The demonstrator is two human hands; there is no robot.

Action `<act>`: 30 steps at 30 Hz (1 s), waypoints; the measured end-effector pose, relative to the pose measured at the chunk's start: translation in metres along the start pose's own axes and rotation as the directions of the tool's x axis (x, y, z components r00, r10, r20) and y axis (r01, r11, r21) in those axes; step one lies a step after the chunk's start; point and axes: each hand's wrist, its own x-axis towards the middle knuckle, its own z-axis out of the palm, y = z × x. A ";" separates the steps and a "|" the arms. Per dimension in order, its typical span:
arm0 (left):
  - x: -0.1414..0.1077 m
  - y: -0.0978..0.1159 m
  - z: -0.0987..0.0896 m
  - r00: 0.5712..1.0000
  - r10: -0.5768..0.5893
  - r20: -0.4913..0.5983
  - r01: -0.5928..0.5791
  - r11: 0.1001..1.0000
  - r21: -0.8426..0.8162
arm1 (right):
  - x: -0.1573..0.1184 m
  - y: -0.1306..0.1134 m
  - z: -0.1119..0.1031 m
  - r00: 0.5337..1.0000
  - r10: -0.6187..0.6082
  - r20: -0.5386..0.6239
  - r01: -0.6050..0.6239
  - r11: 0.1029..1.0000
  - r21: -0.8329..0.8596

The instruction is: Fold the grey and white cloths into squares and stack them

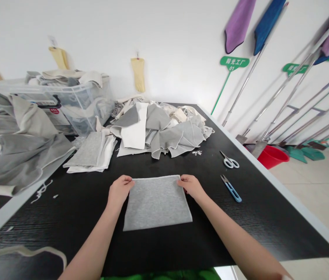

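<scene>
A grey rectangular cloth piece with a pale stitched far edge is spread in front of me. My left hand pinches its far left corner between thumb and fingers. At the far right corner, my right hand is closed on the same cloth. The near edge hangs or lies toward me, without a hand on it. Right of the cloth are blue thread snips, with white-handled scissors just beyond them. Beyond my left hand lies a stack of folded grey and white cloths.
A heap of grey and white fabric covers the back of the black table. A clear plastic bin stuffed with cloth stands back left, with more grey fabric before it. Thread scraps lie left; a red bucket stands right, beyond the table edge.
</scene>
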 end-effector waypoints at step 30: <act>-0.025 0.018 -0.006 0.976 0.083 0.199 -0.161 0.896 0.414 | 0.013 -0.023 0.004 0.982 -0.161 -0.101 0.118 0.931 -0.344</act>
